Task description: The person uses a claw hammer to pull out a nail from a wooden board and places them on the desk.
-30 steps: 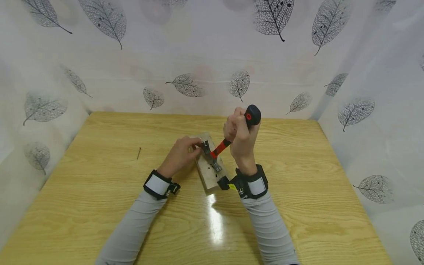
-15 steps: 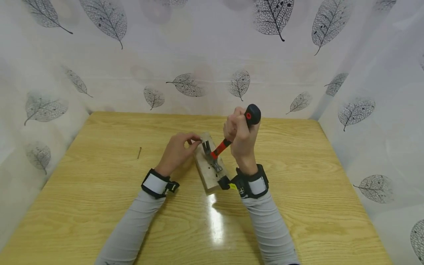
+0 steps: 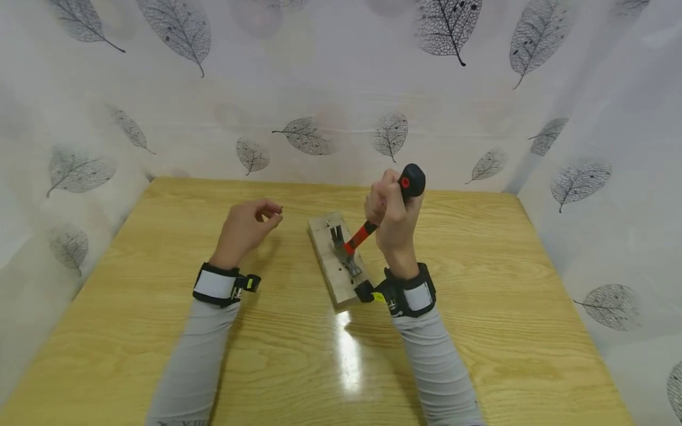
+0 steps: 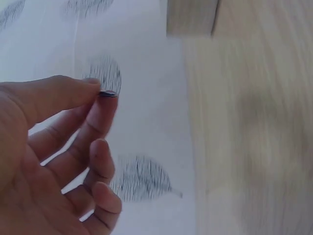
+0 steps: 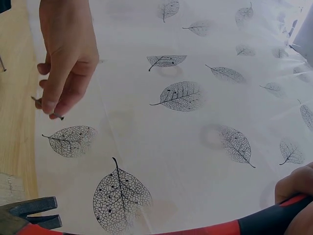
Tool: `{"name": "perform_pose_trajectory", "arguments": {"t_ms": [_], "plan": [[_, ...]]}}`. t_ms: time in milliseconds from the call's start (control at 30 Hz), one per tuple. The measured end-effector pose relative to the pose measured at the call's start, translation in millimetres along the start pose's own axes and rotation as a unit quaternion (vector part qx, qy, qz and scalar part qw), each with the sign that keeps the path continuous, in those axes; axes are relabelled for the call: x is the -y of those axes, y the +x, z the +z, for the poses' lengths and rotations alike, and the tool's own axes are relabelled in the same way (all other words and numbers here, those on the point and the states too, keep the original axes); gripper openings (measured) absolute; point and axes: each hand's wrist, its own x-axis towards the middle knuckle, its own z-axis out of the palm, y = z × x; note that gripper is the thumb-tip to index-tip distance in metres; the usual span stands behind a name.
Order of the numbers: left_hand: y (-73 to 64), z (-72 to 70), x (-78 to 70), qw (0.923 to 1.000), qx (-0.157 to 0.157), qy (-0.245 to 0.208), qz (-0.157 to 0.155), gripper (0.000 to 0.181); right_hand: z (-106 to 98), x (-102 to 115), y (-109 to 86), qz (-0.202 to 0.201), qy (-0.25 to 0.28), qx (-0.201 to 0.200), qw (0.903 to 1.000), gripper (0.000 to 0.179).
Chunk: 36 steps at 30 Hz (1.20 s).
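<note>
My left hand (image 3: 242, 231) is raised over the table, left of a wooden block (image 3: 321, 232). Its thumb and index finger pinch a nail (image 4: 108, 93), whose two ends stick out past the fingers in the right wrist view. My right hand (image 3: 396, 223) grips a claw hammer (image 3: 360, 237) by its red and black handle, butt end up. The hammer's head (image 5: 36, 210) is at the block's top, its claw pointing away from me in the head view. Small dark spots mark the block; whether they are holes or nail heads I cannot tell.
A second nail (image 5: 2, 63) lies on the wooden table (image 3: 479, 331), visible at the edge of the right wrist view and hidden behind my left hand in the head view. White leaf-printed sheeting (image 3: 330, 77) hangs around the table's back and sides.
My left hand has drawn away from the block's far end, moving left with the nail between its fingers. My right hand and the hammer have stayed nearly still.
</note>
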Motion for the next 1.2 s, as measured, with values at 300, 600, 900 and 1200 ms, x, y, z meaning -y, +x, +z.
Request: {"name": "perform_pose_trajectory", "arguments": {"t_ms": [300, 600, 900, 1200], "plan": [[-8.5, -40.1, 30.9, 0.9879, 0.067, 0.068, -0.122, 0.031, -10.4, -9.8, 7.8, -0.005, -0.033, -0.011, 0.9994, 0.03], [-14.1, -38.3, 36.3, 0.9688, 0.127, 0.101, -0.187, 0.024, -23.7, -19.5, 16.1, 0.015, -0.03, -0.051, 0.9981, 0.026], [-24.6, -30.3, 46.5, 0.9566, 0.133, 0.143, -0.216, 0.016, -10.1, -28.8, 7.4, 0.044, -0.059, -0.022, 0.997, 0.028], [-19.2, -33.3, 47.6, 0.9573, 0.115, 0.148, -0.22, 0.02, 0.1, -46.2, 28.1, 0.084, -0.101, -0.009, 0.9913, 0.026]]}}
